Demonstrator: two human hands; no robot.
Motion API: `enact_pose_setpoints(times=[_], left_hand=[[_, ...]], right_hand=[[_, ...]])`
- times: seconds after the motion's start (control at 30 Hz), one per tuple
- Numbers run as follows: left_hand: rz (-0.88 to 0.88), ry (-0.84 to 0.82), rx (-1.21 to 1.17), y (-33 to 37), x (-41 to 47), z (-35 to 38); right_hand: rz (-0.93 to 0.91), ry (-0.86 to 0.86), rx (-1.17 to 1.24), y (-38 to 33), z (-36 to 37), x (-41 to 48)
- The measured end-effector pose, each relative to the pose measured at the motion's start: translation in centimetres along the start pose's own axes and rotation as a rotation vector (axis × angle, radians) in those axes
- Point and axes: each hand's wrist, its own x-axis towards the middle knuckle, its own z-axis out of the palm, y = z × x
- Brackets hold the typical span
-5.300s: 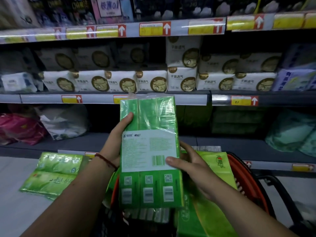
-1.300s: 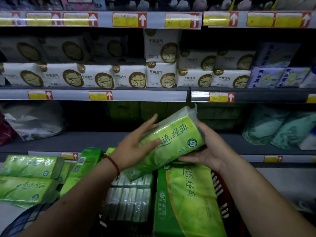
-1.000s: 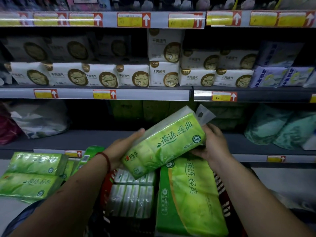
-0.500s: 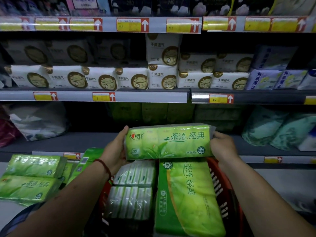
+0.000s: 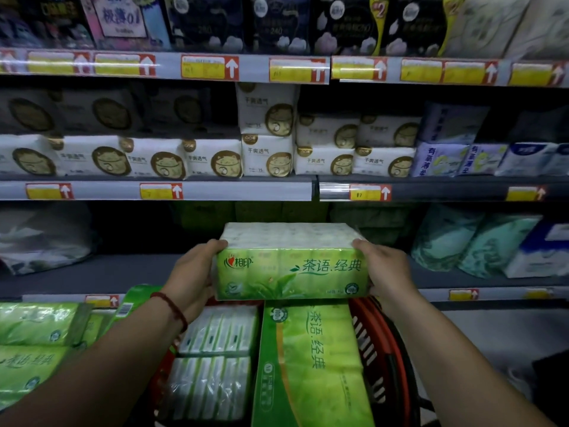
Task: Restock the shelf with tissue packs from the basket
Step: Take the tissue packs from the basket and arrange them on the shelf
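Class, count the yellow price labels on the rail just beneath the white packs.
4 price labels: far left, left of centre, right of centre, far right. More may lie outside the frame.

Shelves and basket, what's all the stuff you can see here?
Held tissue pack: one, green, level between both hands.
Basket: one, red, bottom middle.
Big tissue pack: one, green, standing in the basket.
Clear-wrapped packs: two, white and green, left in the basket.
Loose packs: at least two, green, lower left.
White packs: many, white with gold circles, middle shelf.
Teal packs: two, teal, lower shelf, right.
Dark packs: several, dark, top shelf.
Price tags: many, yellow and red, shelf edges.
Bracelet: one, red, left wrist.
Left hand: one, grips pack's left end.
Right hand: one, grips pack's right end.
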Motion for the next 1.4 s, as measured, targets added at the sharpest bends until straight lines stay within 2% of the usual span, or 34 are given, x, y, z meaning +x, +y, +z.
enact_pose_setpoints(times=[0.1,0.2,0.43,0.67,0.83,0.93,1.07,1.17,1.4], left_hand=[[0.001,-0.018,0.007,1.0,0.9,2.6],[0.039,-0.046,0.033,1.7,1.6,6.0],[-0.003,-0.086,0.125,-0.1,6.4,15.0],[0.000,-0.152,0.242,-3.5,12.6,23.0],[-0.080,-0.203,0.338,-7.0,16.8,27.8],[-0.094,-0.166,0.415,-9.4,19.5,29.3],[-0.143,-0.097,0.464,-12.3,22.4,29.6],[-0.177,-0.089,0.531,-14.5,23.2,29.6],[-0.144,-0.071,0.626,-17.0,24.5,28.7]], right_hand=[[-0.042,0.018,-0.013,-0.2,-1.7,2.4],[-0.025,0.063,-0.035,-0.4,-3.8,5.0],[0.066,0.078,0.021,-0.6,-9.3,12.9],[0.130,0.124,0.013,3.2,-13.1,22.5],[0.164,0.192,0.032,7.3,-14.5,28.2],[0.169,0.234,0.090,10.8,-14.3,30.7],[0.234,0.154,0.150,15.4,-13.8,33.1],[0.262,0.165,0.154,16.8,-12.9,33.9],[0.277,0.198,0.034,19.7,-11.8,34.3]])
